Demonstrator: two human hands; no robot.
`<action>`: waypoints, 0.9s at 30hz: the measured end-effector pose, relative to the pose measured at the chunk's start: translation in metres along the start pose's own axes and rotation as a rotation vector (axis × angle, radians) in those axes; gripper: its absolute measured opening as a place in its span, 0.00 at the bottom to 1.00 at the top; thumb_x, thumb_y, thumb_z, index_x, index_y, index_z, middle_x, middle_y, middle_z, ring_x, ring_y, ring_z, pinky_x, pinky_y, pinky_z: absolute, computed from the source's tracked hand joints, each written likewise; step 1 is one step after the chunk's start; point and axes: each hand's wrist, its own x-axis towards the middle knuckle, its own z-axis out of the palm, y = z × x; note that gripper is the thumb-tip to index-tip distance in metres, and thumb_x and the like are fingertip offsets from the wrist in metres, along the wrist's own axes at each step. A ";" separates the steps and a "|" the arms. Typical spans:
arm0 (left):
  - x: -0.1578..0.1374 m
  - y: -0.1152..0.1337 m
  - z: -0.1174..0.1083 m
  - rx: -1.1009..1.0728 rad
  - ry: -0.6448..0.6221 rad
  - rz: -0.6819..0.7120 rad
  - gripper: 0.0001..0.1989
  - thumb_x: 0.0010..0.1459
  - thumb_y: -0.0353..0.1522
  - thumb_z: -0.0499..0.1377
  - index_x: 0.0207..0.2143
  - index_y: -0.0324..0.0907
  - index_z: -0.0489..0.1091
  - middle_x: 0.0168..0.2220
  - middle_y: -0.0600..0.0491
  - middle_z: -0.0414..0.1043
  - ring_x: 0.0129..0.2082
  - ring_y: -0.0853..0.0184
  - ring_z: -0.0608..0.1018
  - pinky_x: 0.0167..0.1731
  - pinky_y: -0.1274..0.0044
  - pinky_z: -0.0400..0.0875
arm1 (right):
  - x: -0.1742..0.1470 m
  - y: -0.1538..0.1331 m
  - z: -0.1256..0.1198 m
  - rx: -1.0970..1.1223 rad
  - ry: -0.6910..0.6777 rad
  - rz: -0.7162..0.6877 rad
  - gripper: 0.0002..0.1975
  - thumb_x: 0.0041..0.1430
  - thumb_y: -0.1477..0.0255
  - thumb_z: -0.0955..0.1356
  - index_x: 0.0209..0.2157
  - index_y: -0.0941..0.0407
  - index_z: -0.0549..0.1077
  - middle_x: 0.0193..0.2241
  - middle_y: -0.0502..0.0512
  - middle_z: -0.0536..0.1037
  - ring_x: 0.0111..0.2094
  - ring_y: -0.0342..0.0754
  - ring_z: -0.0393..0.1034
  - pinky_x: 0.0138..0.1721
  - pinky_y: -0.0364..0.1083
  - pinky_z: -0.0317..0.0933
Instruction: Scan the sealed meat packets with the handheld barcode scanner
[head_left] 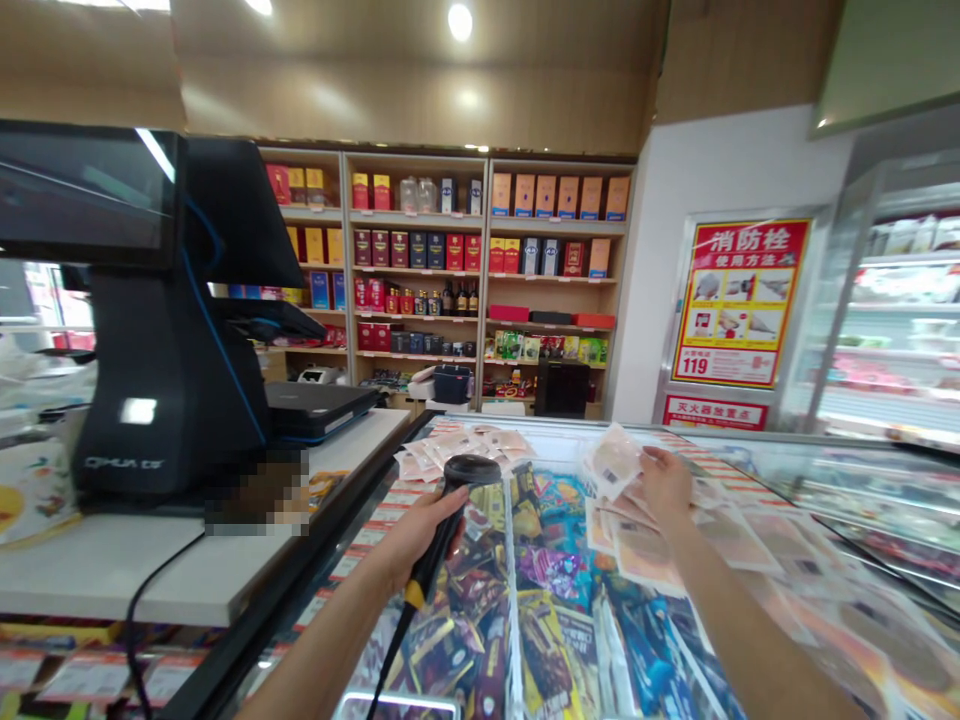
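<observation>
My left hand (442, 515) is wrapped round the handle of a black barcode scanner (471, 470), whose head points away from me and whose cable hangs down toward me. My right hand (667, 484) pinches the edge of a clear flat packet (613, 464) with a dark printed code on it, lifted a little above the freezer's glass top. Beneath and beside that hand lie more flat packets (651, 550), spread over the glass to the right. Another group of such packets (431, 455) lies beyond the scanner. What exactly is inside the packets I cannot make out.
Under the glass lid are colourful wrapped ice creams (555, 570). A black checkout terminal (165, 380) stands on the white counter (150, 580) at left. Shelves with boxes and bottles (420, 250) line the back wall. A red fire hydrant sign (742, 300) hangs at right.
</observation>
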 end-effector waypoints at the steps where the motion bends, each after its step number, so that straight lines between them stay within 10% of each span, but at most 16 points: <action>1: 0.001 0.000 0.000 0.007 0.011 -0.001 0.16 0.44 0.44 0.53 0.20 0.40 0.57 0.13 0.59 0.61 0.12 0.75 0.63 0.13 0.82 0.56 | 0.006 0.003 -0.008 -0.009 0.031 0.038 0.19 0.42 0.67 0.59 0.35 0.62 0.69 0.22 0.57 0.72 0.19 0.46 0.63 0.22 0.44 0.57; 12: 0.019 -0.003 0.008 -0.049 0.053 0.008 0.16 0.43 0.44 0.54 0.23 0.39 0.59 0.14 0.60 0.61 0.12 0.75 0.64 0.14 0.82 0.56 | 0.035 0.035 -0.060 -0.311 0.163 0.147 0.19 0.42 0.73 0.58 0.36 0.63 0.70 0.23 0.60 0.70 0.27 0.53 0.63 0.29 0.50 0.56; 15: 0.023 -0.006 0.007 -0.063 0.064 0.044 0.16 0.43 0.44 0.54 0.24 0.39 0.59 0.14 0.60 0.61 0.12 0.76 0.63 0.14 0.82 0.56 | 0.036 0.038 -0.057 -0.366 0.218 -0.003 0.19 0.41 0.74 0.57 0.36 0.63 0.70 0.31 0.63 0.70 0.35 0.55 0.62 0.37 0.51 0.55; 20: 0.028 -0.013 -0.001 -0.144 0.106 0.035 0.16 0.42 0.44 0.55 0.24 0.39 0.59 0.15 0.59 0.62 0.12 0.76 0.64 0.13 0.83 0.56 | 0.021 0.019 -0.025 -0.347 0.280 -0.352 0.17 0.43 0.72 0.58 0.34 0.62 0.70 0.41 0.64 0.67 0.44 0.52 0.58 0.45 0.50 0.50; 27: 0.045 -0.021 -0.017 -0.209 0.142 0.045 0.17 0.41 0.45 0.55 0.22 0.40 0.59 0.14 0.59 0.61 0.13 0.75 0.64 0.13 0.83 0.55 | -0.050 -0.034 0.061 -0.219 -0.175 -0.395 0.16 0.46 0.69 0.58 0.33 0.62 0.70 0.36 0.61 0.72 0.39 0.50 0.64 0.43 0.47 0.54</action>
